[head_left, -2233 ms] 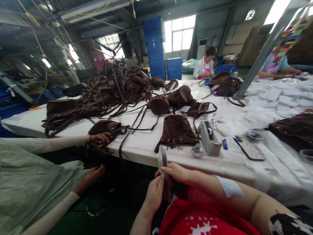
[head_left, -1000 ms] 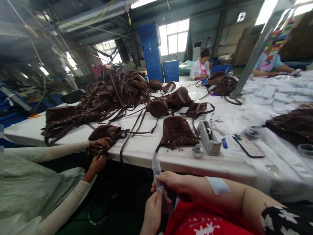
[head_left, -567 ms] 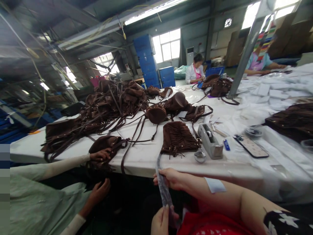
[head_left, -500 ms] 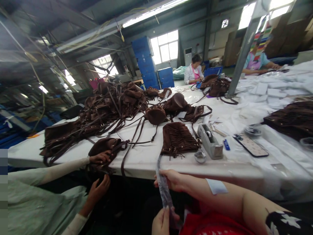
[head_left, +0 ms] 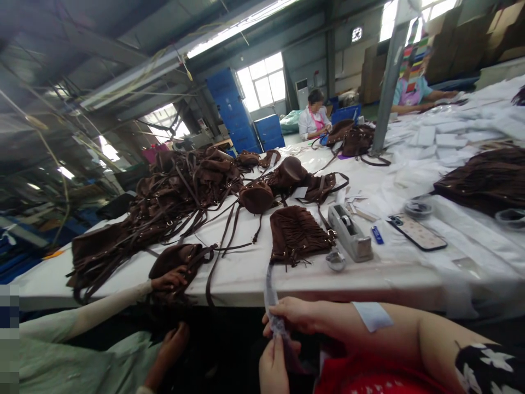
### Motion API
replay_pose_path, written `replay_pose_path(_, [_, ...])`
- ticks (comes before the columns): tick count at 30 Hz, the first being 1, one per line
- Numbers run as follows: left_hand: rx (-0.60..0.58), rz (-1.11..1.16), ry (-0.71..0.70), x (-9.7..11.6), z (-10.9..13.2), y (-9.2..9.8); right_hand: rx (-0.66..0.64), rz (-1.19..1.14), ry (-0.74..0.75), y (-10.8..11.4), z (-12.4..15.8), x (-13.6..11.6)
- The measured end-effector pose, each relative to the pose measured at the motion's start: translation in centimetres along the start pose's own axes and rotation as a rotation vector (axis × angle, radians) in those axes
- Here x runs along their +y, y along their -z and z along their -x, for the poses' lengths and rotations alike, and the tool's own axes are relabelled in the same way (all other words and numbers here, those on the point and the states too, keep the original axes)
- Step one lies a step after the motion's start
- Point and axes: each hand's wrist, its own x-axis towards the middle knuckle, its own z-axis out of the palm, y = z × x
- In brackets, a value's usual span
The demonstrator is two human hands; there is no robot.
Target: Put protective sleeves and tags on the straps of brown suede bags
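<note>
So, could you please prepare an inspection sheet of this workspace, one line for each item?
Surface: long table with white covering.
Job's things: brown fringed shoulder bag lying near the edge; its strap, with translucent film on it, hangs over the edge.
Clutter: grey tape dispenser, clear tape roll, phone, heap of brown bags, white packets.
Hands: left hand and right hand both pinch the strap, right one nearer the table.
Cables: cords hanging at upper left.
Surroundings: co-worker's hand on another bag at left; two people beyond the table; blue cabinets behind.
</note>
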Motion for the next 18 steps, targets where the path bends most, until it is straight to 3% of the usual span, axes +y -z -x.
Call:
replay_pose_path(3, [0.053,-0.069,-0.076,2.0,-3.6,3.6,0.039,-0.038,0.0,0.0,-0.7,0.1])
replay_pose_path(7, [0.056,-0.112,-0.129,3.7,-5.8,4.5,0.101,-0.094,0.023,0.0,-1.4,-0.4])
replay_pose_path(12, [0.046,-0.124,-0.134,5.4,-6.1,3.4,0.117,-0.111,-0.031,-0.4,-1.3,-0.9])
replay_pose_path(14, [0.042,-0.118,-0.123,5.4,-5.1,2.3,0.051,-0.112,-0.061,-0.3,-1.0,-0.3])
replay_pose_path(16, [0.035,-0.104,-0.104,4.4,-3.0,0.0,-0.092,-0.067,-0.08,0.2,-0.4,1.0])
replay_pose_path(18, [0.023,-0.084,-0.074,2.2,0.3,-3.5,-0.241,0.065,-0.093,0.9,0.7,2.7])
